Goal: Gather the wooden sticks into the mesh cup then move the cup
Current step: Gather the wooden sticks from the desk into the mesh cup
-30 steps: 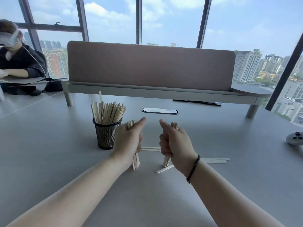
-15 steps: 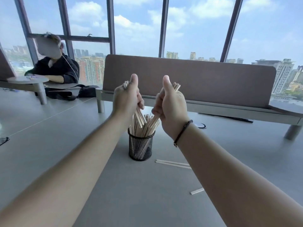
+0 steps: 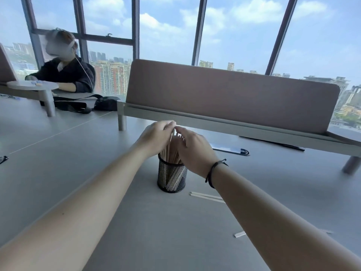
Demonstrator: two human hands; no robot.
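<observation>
A: Where's the cup?

B: The mesh cup [image 3: 172, 177] stands upright on the grey table [image 3: 58, 173], about mid-frame — black wire, packed with wooden sticks [image 3: 172, 151] that show through the mesh and rise above the rim.

A: And the hands?

B: Both are over the stick tops. The left hand [image 3: 156, 136] curls its fingers around the upper ends; the right hand [image 3: 193, 147] lies cupped against them from the other side, fingers loosely spread. Fingertips nearly meet above the bundle (whether either actually pinches a stick, I cannot tell).

A: Anything loose?

B: Two loose sticks [image 3: 207, 196] lie flat just right of the cup, partly under the right forearm, and a short stick end [image 3: 239, 234] shows nearer the camera.

A: Obstructions?

B: A brown divider panel [image 3: 230, 94] on a raised shelf runs behind the cup, with a dark pen [image 3: 273, 142] beneath it — bare tabletop to the left and in front. Another person [image 3: 64, 75] sits far left.
</observation>
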